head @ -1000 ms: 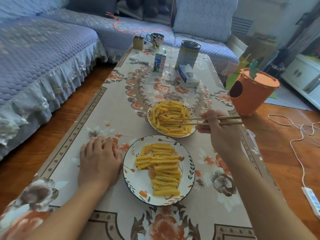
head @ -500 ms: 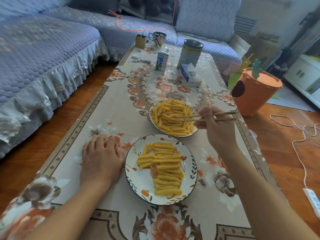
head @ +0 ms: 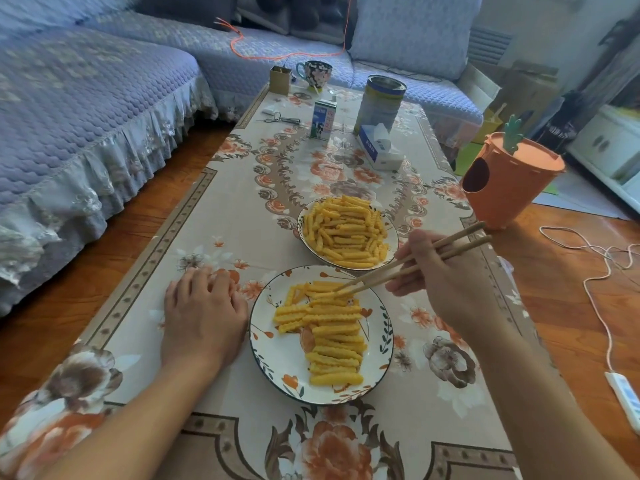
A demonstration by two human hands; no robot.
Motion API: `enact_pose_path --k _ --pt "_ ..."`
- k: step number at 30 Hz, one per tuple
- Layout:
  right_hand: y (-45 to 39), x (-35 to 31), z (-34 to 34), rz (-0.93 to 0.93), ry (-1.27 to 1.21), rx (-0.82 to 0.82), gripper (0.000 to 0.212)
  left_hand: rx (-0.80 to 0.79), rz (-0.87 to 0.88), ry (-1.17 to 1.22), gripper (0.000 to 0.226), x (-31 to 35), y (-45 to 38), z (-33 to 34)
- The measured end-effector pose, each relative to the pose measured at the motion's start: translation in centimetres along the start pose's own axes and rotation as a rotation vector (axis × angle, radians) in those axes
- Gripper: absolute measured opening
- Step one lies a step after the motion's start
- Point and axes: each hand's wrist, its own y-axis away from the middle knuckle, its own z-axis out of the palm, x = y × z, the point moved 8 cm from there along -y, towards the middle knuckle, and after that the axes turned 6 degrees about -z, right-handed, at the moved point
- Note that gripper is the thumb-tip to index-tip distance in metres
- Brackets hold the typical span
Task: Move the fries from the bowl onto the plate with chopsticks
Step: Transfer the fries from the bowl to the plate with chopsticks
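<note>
Wooden chopsticks, gripped in the right hand, were lowered onto the flowered white plate to release yellow crinkle fries; left hand lay flat, steadying.

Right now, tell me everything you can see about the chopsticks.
The chopsticks are a pair of plain, light brown sticks that look wooden. The right hand grips them around the middle, with the blunt ends pointing up and right. They slant down leftward, and their tips sit close together at the fries on the far side of the plate.
</note>
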Motion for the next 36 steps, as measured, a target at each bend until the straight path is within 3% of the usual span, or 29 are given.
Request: enact_pose_path --k 10,19,36 --pt "-0.5 -0.3 -2.0 0.033 -0.011 0.039 0.047 -0.006 -0.005 0.001 0.042 0.1 0.0 -0.1" --pt "1.0 -0.3 -0.6 0.053 0.05 -0.117 0.044 0.003 0.003 -0.002 0.04 0.1 0.0 0.0" --pt "0.7 1.1 -0.6 0.125 -0.033 -0.153 0.05 0.0 0.009 0.002 0.039 0.1 0.0 0.0"
